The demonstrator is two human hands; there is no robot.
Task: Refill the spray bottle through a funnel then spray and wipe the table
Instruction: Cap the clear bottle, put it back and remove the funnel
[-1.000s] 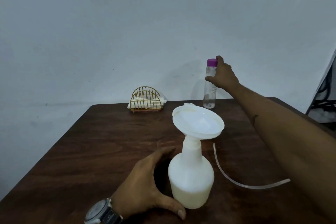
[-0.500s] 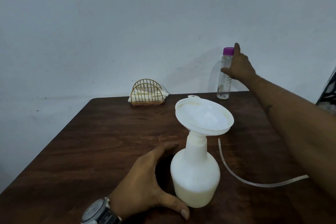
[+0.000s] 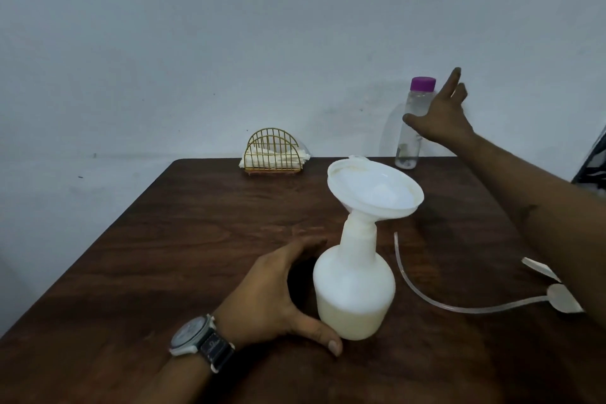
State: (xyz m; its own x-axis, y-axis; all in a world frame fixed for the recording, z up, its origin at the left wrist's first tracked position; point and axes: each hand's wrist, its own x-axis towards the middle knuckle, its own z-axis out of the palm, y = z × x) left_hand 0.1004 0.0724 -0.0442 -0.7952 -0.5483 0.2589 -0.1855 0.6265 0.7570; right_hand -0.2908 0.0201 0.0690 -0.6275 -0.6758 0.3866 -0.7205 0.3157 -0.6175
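since half a second ago the right grip [image 3: 439,121] has let go of the clear bottle [image 3: 408,138]: its fingers, which lay against the neck under the purple cap [image 3: 423,84], now stand straight and spread, lifted off to the bottle's right. the thumb crosses in front of the bottle's middle, and whether it touches the plastic cannot be told. the bottle stands upright at the far edge of the tabletop [image 3: 196,239], near the wall.

the right forearm covers most of the pale spray head [image 3: 562,300] at the right edge, so only bits of it show. a thin clear tube [image 3: 426,297] curves from it across the wood towards the spray bottle [image 3: 354,292]. the left forearm is cut off by the lower edge, with a wristwatch [image 3: 193,334] on it. what lies folded inside the gold wire holder [image 3: 272,152] at the back is white, but paper or cloth is hard to tell.

the spray bottle stands upright near the front of the tabletop, a white funnel [image 3: 373,190] seated in its neck and tilted. the left grip [image 3: 272,292] curls round the bottle's left side: the thumb tip touches the base at the front, the fingers reach behind its shoulder, and a dark gap shows between palm and bottle. the right grip is well apart from it, up at the back.
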